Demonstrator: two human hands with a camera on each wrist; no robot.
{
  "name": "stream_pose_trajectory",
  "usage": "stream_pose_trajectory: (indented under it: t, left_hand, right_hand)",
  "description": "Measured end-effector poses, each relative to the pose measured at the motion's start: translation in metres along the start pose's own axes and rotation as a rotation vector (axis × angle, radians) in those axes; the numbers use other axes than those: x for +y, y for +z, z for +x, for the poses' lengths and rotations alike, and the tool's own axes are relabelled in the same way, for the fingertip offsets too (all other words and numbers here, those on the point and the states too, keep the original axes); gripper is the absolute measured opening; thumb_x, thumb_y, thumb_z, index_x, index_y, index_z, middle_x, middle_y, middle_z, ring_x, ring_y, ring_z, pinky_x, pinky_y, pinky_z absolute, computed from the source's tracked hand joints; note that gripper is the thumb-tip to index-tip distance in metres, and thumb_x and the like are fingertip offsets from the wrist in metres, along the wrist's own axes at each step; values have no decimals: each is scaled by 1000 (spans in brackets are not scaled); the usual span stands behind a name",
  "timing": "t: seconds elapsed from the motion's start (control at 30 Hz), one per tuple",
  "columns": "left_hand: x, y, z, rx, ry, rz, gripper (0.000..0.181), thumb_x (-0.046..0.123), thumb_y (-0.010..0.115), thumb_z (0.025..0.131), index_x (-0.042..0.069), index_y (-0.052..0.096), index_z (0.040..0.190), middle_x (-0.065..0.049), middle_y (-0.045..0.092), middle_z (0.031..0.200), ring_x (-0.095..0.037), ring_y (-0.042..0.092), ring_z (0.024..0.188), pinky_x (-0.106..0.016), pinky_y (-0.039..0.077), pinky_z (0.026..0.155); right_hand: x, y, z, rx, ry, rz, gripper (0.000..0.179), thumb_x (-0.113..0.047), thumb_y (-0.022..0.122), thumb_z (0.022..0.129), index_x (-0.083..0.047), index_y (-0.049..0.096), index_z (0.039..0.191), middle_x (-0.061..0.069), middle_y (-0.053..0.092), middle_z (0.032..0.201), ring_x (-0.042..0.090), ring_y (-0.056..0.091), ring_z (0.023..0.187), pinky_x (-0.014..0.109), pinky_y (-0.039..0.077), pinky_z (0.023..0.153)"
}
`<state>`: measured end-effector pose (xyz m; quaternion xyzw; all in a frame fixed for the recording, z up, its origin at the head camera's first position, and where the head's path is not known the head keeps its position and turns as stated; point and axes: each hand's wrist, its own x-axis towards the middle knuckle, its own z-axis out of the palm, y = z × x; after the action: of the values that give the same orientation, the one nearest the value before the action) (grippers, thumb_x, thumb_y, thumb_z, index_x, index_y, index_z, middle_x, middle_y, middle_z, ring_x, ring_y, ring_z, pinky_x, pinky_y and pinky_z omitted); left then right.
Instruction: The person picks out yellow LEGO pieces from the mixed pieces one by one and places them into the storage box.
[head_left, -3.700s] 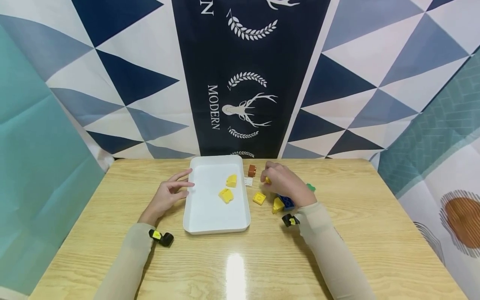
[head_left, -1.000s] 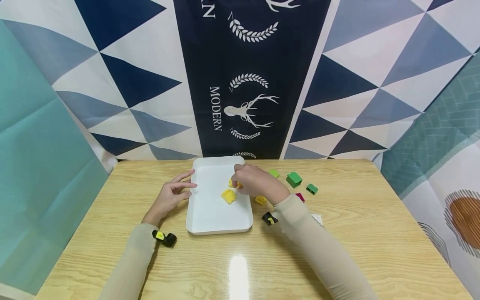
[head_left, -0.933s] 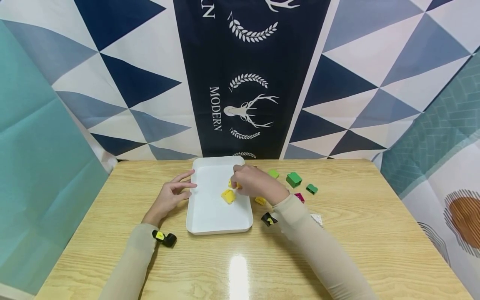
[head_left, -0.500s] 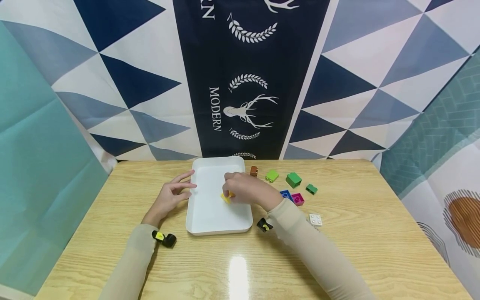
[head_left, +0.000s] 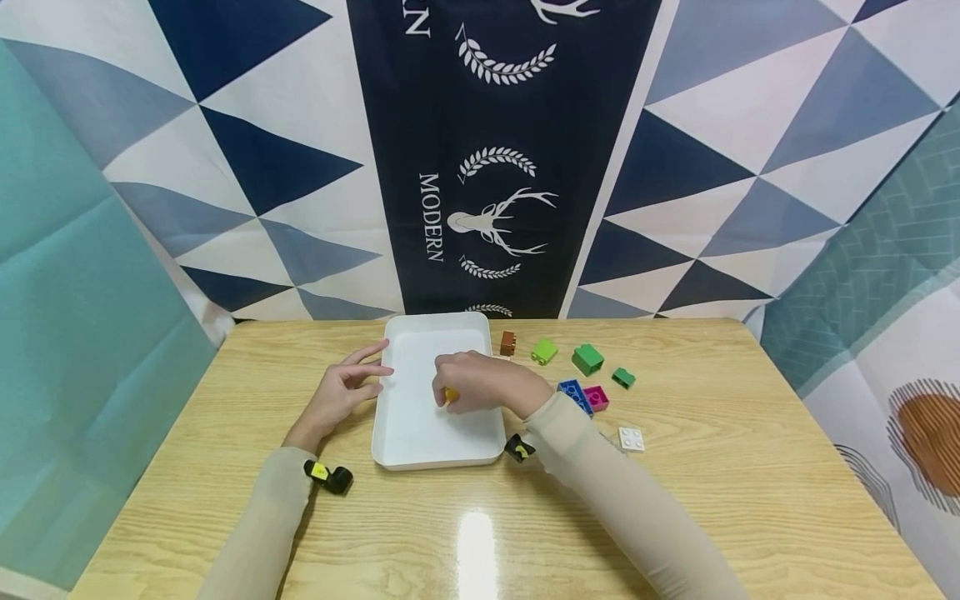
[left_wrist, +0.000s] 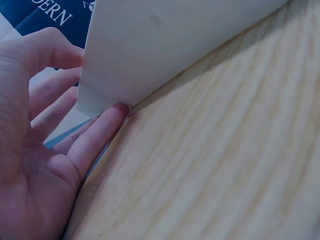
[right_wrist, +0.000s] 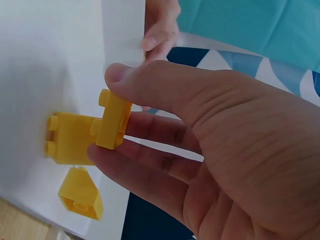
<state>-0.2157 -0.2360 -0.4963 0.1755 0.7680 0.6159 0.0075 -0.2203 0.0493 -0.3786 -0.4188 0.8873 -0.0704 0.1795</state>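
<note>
A shallow white tray (head_left: 420,446) rests on the wooden table. My left hand (head_left: 343,396) touches its left wall with spread fingers; in the left wrist view one fingertip meets the wall near its foot. Over the tray, my right hand (head_left: 480,385) pinches a small yellow toy brick (right_wrist: 111,120) between thumb and fingers, studs facing away from the palm. Beyond it in the right wrist view, a larger yellow brick (right_wrist: 72,137) and a sloped yellow brick (right_wrist: 80,194) lie inside the tray. The right hand hides both in the head view.
Right of the tray lie loose bricks: brown (head_left: 507,342), lime green (head_left: 543,351), green (head_left: 588,359), small dark green (head_left: 623,377), blue (head_left: 574,395), magenta (head_left: 597,398) and white (head_left: 631,439). A patterned cloth wall (head_left: 480,167) stands behind the table.
From among the loose bricks right of the tray, my right hand has come left over the tray with a yellow brick, then shifted further left and nearer. The left hand stays at the tray wall.
</note>
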Motion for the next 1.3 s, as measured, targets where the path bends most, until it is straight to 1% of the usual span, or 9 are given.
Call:
stream_pose_trajectory:
  t: [0.13,0.33,0.4,0.57,0.7,0.87,0.93,1.13,1.3]
  left_hand:
    - [0,0,0,-1,-4,0,27,-9,70,101,-17,75,127,-28,44,178,-57,46,161,-2,44,115]
    - [1,0,1,-3,-4,12,28,-8,71,102,-16,76,127,-27,44,178,-57,46,161,-2,44,114]
    - [1,0,1,-3,-5,18,27,-8,71,102,-16,76,127,-27,44,178,-58,46,161,-2,44,115]
    - [0,-1,1,-3,-8,25,28,-7,71,102,-15,77,128,-26,45,178,-57,47,160,-2,43,115]
    - [0,-1,1,-3,-4,27,27,-7,71,102,-15,76,128,-26,44,178,-57,47,161,-2,43,115]
    - [0,-2,1,-8,5,26,27,-7,71,102,-15,76,128,-27,44,178,-58,46,161,-2,43,116]
    - [0,-2,1,-10,7,25,27,-7,71,102,-15,76,128,-27,44,178,-58,46,161,-2,43,116]
    - [-1,-1,1,-9,4,21,27,-8,71,102,-15,76,128,-27,44,178,-58,46,161,-2,43,116]
    - [-2,-1,0,-6,10,20,27,-8,71,102,-15,76,127,-27,45,177,-57,47,160,-2,43,116]
  right_hand:
    - [-2,1,2,-17,-6,-3,11,-11,83,102,-13,88,112,6,75,119,18,66,103,38,61,108]
    - [-6,3,3,-19,-31,-8,11,-11,83,102,-13,88,112,5,73,117,16,64,102,30,62,100]
    - [-8,4,3,-24,-37,-9,12,-12,83,103,-14,88,113,4,73,117,15,64,102,28,62,99]
    - [-14,4,3,-35,-58,-27,12,-13,83,103,-15,88,114,3,73,116,14,63,101,27,62,98]
    - [-20,4,2,-44,-77,-33,11,-15,84,103,-16,88,113,2,72,115,14,63,99,25,60,95]
    - [-25,9,3,-59,-86,-38,12,-14,84,103,-16,88,113,1,72,114,13,63,97,25,59,95]
    - [-26,11,4,-65,-82,-46,11,-14,83,103,-16,88,113,1,72,113,12,61,97,26,58,95]
    - [-22,18,6,-78,-70,-56,9,-14,82,104,-16,87,111,1,72,112,12,58,93,24,55,88]
    - [-18,23,7,-86,-61,-51,8,-14,80,105,-16,87,109,2,72,110,13,58,92,24,54,88]
